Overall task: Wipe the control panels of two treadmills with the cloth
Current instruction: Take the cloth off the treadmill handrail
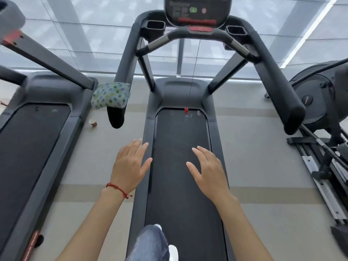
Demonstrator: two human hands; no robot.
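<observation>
A white cloth (111, 97) with green and blue dots hangs over the left handrail (125, 59) of the treadmill in front of me. That treadmill's control panel (197, 11) is at the top centre, with a green and a red button. A second treadmill (37, 117) stands on the left, and only a corner of its console (10, 17) shows. My left hand (130, 164), with a red bracelet at the wrist, and my right hand (206, 169) hover flat over the belt (180, 166), fingers spread and holding nothing. Both hands are well below the cloth.
A paper cup (93, 122) stands on the floor between the two treadmills. An elliptical machine (320, 102) and its rails are on the right. A red safety clip (186, 110) dangles on a cord over the belt's front. My knee and white shoe (172, 251) are on the belt.
</observation>
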